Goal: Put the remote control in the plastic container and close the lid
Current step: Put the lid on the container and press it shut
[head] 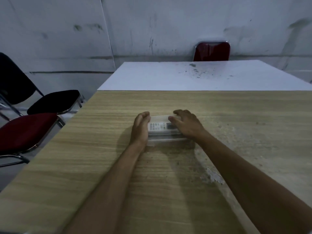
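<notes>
Chairs [42,114] are seen left of the hands; between left hand [140,127] and right hand [187,124], pressed flat against its ends, the plastic container [166,138] on the table [101,166] holds the remote control [159,127].

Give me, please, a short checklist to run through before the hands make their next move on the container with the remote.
1. Remote control inside the plastic container: ok, it shows through the clear plastic.
2. Container resting flat on the wooden table: ok.
3. Left hand steadying the container's left end: ok, its palm is against that side.
4. Right hand placed on the right end, fingers over the top: ok.
5. Lid fully seated and latched all round: cannot tell, the hands cover both ends and the plastic is clear.
6. Table around the container free of other things: ok.
</notes>
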